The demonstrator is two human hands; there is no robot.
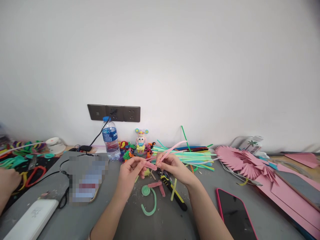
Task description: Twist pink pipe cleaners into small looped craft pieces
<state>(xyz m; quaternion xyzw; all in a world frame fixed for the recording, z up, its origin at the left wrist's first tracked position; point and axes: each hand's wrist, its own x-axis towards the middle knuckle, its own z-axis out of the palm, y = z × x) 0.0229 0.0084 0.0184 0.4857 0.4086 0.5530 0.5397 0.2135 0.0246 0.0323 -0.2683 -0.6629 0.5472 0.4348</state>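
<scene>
My left hand (pixel 131 171) and my right hand (pixel 172 166) meet above the grey table (pixel 120 220), both pinched on a pink foam strip (pixel 172 148). The strip's short end runs between my fingers and its long end curves up and to the right. Below my hands lie a green foam coil with a curved tail (pixel 148 203), two short pink foam pieces (pixel 157 186) and a black-and-yellow utility knife (pixel 173 193). A pile of coloured foam strips (pixel 190 155) lies just behind my right hand.
A water bottle (pixel 110 140), a small toy figure (pixel 141 141) and wall sockets (pixel 113 113) stand at the back. A phone in a pink case (pixel 235 213) lies front right, pink paper fans (pixel 240 161) further right. Another person's hand (pixel 7 183) is at the left edge, near a white power bank (pixel 32 220).
</scene>
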